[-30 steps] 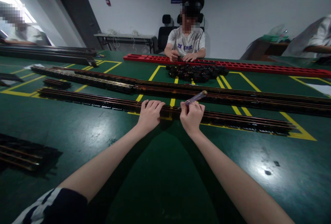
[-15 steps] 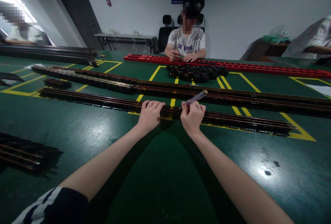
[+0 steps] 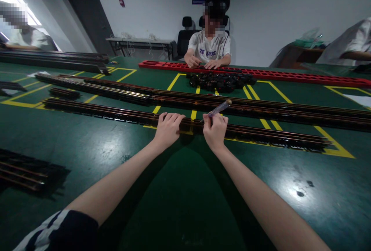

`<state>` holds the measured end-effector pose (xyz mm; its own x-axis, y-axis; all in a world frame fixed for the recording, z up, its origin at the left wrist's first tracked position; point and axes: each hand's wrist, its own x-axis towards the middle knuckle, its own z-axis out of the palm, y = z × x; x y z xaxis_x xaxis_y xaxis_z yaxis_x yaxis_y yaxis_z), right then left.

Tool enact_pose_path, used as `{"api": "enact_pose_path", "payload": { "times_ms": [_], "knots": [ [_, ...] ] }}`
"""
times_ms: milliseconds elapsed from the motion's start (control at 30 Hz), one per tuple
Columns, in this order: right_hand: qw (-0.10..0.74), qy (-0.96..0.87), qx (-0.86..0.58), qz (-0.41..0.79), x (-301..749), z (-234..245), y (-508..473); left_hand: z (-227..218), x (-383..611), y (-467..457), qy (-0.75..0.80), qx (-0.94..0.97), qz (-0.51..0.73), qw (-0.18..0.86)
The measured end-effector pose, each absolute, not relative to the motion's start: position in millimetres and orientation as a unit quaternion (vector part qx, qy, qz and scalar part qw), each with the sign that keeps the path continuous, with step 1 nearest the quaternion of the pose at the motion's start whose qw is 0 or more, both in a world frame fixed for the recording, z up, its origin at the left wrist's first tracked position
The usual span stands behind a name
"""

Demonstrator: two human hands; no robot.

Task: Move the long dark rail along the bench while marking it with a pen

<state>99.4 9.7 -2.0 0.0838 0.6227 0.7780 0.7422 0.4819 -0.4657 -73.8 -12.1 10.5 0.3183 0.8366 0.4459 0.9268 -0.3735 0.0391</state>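
A long, narrow black strip (image 3: 269, 136) with copper-coloured rods along it lies across the green table in front of me. My left hand (image 3: 167, 129) is closed over the strip left of its middle, fingers bent across the far edge. A little to the right, my right hand (image 3: 215, 132) is wrapped round a screwdriver (image 3: 220, 108) with a translucent handle. The handle leans up and to the right, and the thin shaft slants down to the strip between my hands. Exactly where the tip touches is too small to make out.
Behind the strip lie more long rodded strips (image 3: 246, 108) and a heap of small black parts (image 3: 220, 81). A red slotted rail (image 3: 290, 76) runs along the far side, where a co-worker (image 3: 210, 48) sits. Another black strip piece (image 3: 26, 172) is at near left.
My right hand and the screwdriver have shifted very slightly, the handle's end a touch to the left. My left hand and the strip stay in place.
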Motion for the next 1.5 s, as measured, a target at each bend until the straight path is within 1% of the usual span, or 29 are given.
{"api": "enact_pose_path", "payload": {
  "times_ms": [267,700,867,1100,1500],
  "knots": [
    [0.524,-0.688,-0.501,-0.046,99.1,-3.5,11.1,10.3,-74.6,-12.1,-0.556,-0.796,-0.206,0.121],
    [0.527,-0.688,-0.498,-0.036,99.0,-2.0,9.9,7.9,-78.0,-8.4,-0.537,-0.808,-0.230,0.075],
    [0.527,-0.685,-0.502,-0.043,99.1,-3.2,11.4,8.8,-75.9,-7.5,-0.538,-0.813,-0.196,0.105],
    [0.516,-0.688,-0.508,-0.038,99.3,-3.9,11.8,6.8,-75.9,-6.6,-0.538,-0.808,-0.198,0.136],
    [0.519,-0.688,-0.505,-0.047,98.0,-2.7,10.5,6.7,-73.7,-8.4,-0.545,-0.803,-0.200,0.136]
  ]
}}
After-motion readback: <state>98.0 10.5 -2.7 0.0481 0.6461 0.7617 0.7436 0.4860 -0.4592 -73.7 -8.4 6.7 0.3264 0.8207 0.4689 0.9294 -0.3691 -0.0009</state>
